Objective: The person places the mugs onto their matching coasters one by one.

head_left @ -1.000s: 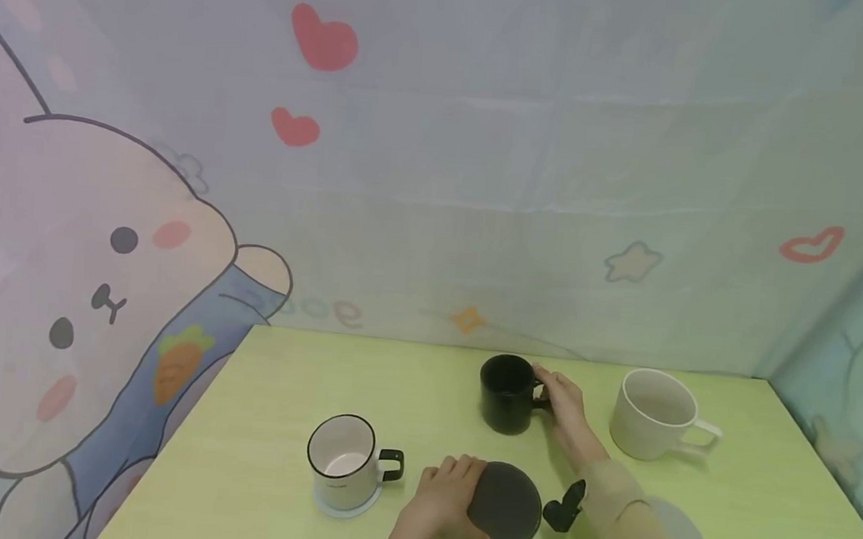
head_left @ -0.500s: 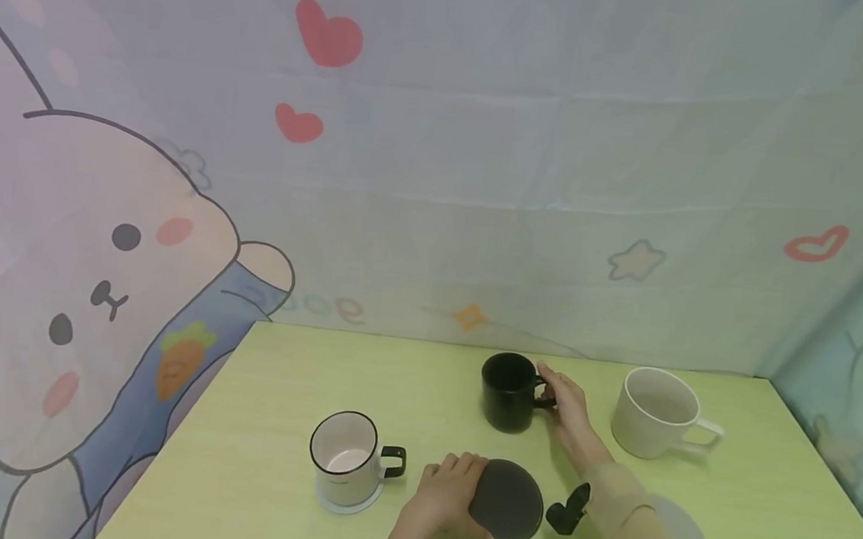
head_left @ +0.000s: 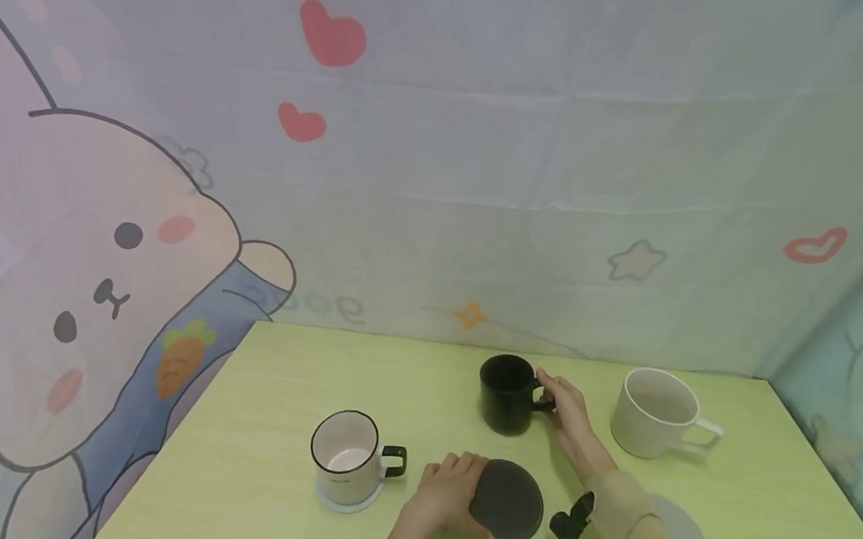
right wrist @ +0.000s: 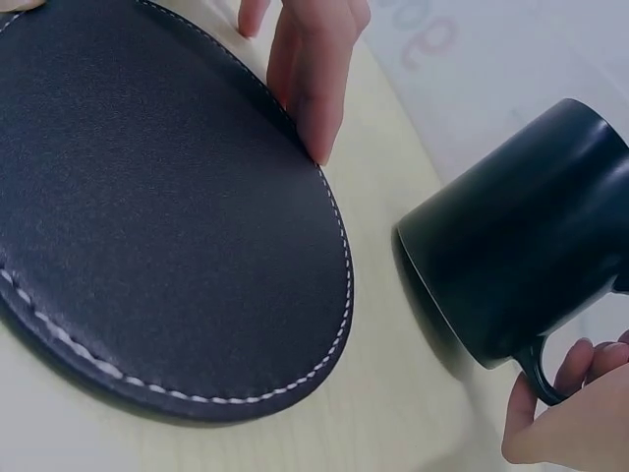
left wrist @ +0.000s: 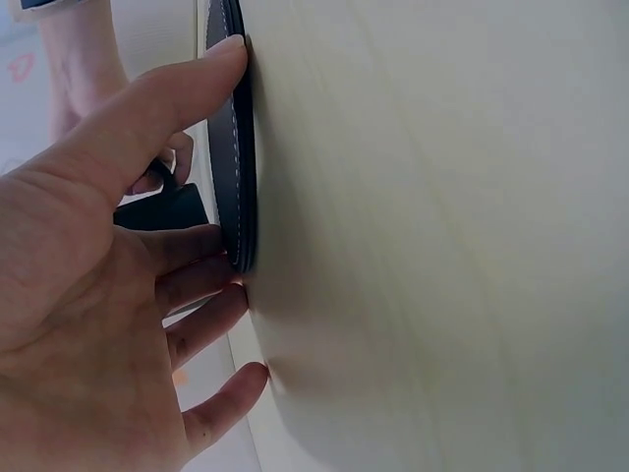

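Note:
A round dark coaster (head_left: 507,503) with white edge stitching lies on the table. My left hand (head_left: 447,498) grips it at the left by its rim; in the left wrist view the thumb (left wrist: 221,61) is on one side of the edge and the fingers on the other. Behind the coaster stands a black mug (head_left: 506,402), upright on the table. My right hand (head_left: 563,401) holds this mug by its handle, which points right. The right wrist view shows the mug (right wrist: 521,236) and the stitched coaster (right wrist: 187,226) close up, apart from each other.
On the left, a white mug (head_left: 345,455) with a black rim and handle stands on a pale coaster (head_left: 350,506). A larger white cup (head_left: 654,414) stands at the right. Another pale coaster (head_left: 684,529) lies partly under the right forearm. A patterned cloth (head_left: 438,178) hangs behind the table.
My right forearm has shifted slightly to the right and rolled a little, the hand still on the mug's handle. The left hand, the coaster and the mugs stay about where they were.

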Tool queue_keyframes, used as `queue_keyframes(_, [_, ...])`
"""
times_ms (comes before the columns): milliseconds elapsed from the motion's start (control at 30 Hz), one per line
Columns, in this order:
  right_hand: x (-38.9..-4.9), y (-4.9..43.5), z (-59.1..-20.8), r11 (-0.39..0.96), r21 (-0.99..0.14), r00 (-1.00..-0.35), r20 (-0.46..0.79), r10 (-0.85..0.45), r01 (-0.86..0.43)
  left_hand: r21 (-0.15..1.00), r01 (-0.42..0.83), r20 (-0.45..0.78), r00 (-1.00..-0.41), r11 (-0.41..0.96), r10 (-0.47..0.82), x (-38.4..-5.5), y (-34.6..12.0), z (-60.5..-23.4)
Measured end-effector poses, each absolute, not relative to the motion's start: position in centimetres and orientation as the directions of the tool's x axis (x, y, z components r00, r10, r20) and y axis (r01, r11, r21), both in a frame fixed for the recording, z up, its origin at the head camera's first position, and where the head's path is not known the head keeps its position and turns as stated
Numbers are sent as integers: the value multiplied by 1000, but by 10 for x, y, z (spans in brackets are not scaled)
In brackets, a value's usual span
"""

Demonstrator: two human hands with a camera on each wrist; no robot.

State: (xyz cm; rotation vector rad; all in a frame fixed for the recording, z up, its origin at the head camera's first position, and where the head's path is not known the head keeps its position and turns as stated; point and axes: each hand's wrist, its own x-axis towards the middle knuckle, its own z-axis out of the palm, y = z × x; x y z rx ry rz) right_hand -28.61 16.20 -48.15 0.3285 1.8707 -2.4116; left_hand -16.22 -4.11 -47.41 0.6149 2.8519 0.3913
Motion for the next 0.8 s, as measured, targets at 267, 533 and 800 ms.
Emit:
queue_keyframes(267, [-283,163,-483,-267,-945,-976,-212,55,190,265,382,-130,-896,886,425,-161,-38,-475])
queue_keyframes(533, [-278,163,-482,-270,-944,-978,-206,42,188,268,375,-138,-897,887,421,-162,-39,-479])
queue_keyframes(800, [-275,161,-478,-291,-939,-978,-205,41,184,260,371,-141,-899,891,415,-163,-41,-475])
